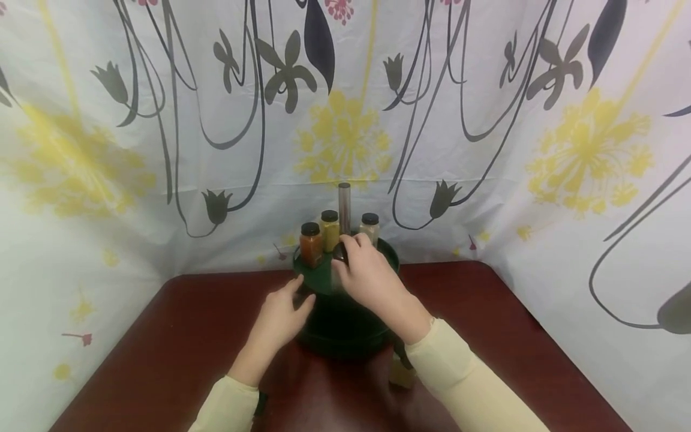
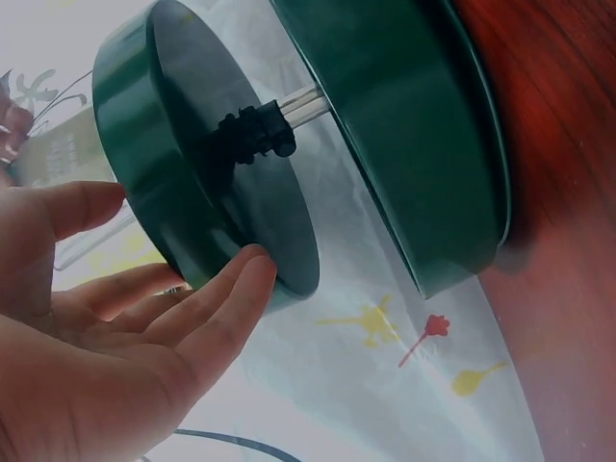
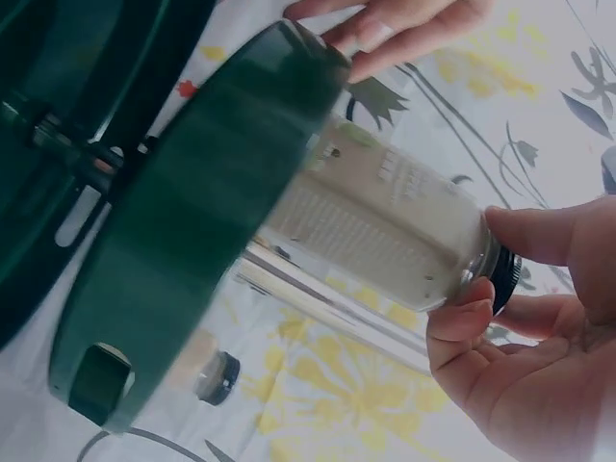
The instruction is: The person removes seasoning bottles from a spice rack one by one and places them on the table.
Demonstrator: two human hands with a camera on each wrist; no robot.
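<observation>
A dark green two-tier round rack stands on the table, with its upper tray (image 1: pixel 318 279) above a wider lower tray (image 1: pixel 345 349). My right hand (image 1: pixel 372 270) holds a clear jar of pale powder (image 3: pixel 380 221) by its black lid, fingers and thumb around the lid. The jar's base is at the upper tray, its lower edge partly hidden by the rim. On the rack's left side, my left hand (image 2: pixel 106 356) touches the upper tray's rim with fairly straight, spread fingers. A red-orange jar (image 1: pixel 311 247), a yellow jar (image 1: pixel 330 235) and a cream jar (image 1: pixel 370 225) stand on that tray.
A metal pole (image 1: pixel 344 207) rises from the rack's middle. Another jar (image 1: pixel 401 373) is on the dark red table (image 1: pixel 216 324), partly behind my right forearm. Beside my left sleeve, a small dark object (image 1: pixel 261 403) shows. A flower-patterned curtain (image 1: pixel 432 150) surrounds the table's back and sides.
</observation>
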